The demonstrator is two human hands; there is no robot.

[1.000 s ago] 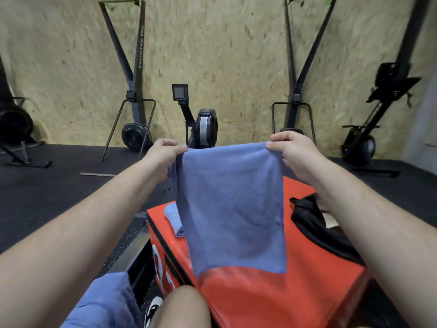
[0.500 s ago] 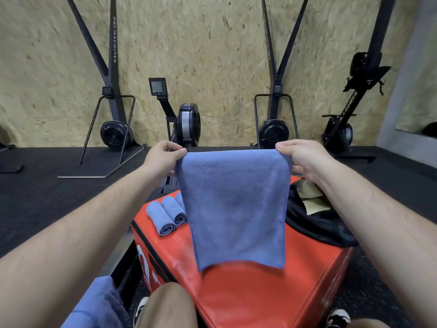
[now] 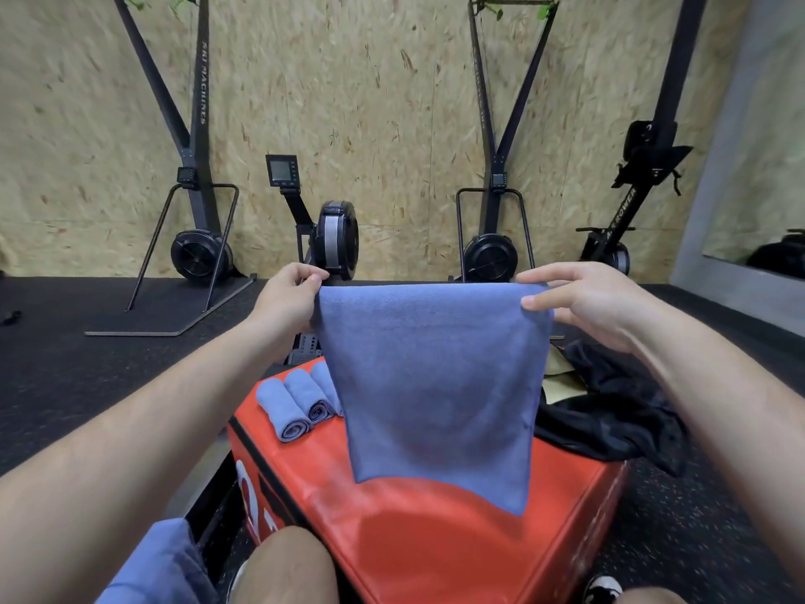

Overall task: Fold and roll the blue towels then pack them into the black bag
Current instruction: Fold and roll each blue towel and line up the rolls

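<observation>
1. The blue towel (image 3: 435,385) hangs flat in the air above the red box (image 3: 435,542). I cannot tell whether its lower edge touches the box top.
2. The left hand (image 3: 289,298) pinches the towel's top left corner, fingers and thumb pressed together on the cloth. The right hand (image 3: 583,307) pinches the top right corner between thumb and forefinger, with its other fingers loosely spread behind.
3. Rolled towels (image 3: 296,405) lie side by side on the box's far left corner, one of them partly hidden behind the hanging towel. The black bag (image 3: 610,411) slumps on the far right of the box and spills over its edge.
4. Risk: the right-hand pinch looks light, so a quick lowering could pull that corner free and leave the fold skewed.
5. Risk: if the towel is laid down off-centre, it could drape over the rolled towels or the bag. Its lower edge could then nudge the rolls toward the box's left edge.
6. Risk: the box top looks smooth and glossy. In my judgement the cloth may slide while it is being rolled, which would give a loose roll.
7. More blue cloth (image 3: 161,564) sits at the near left of the box, by the person's knee.
8. The box stands on a dark speckled floor (image 3: 65,364). Beyond it, ski machines (image 3: 196,189) and a rower (image 3: 331,237) line a chipboard wall (image 3: 370,102).
</observation>
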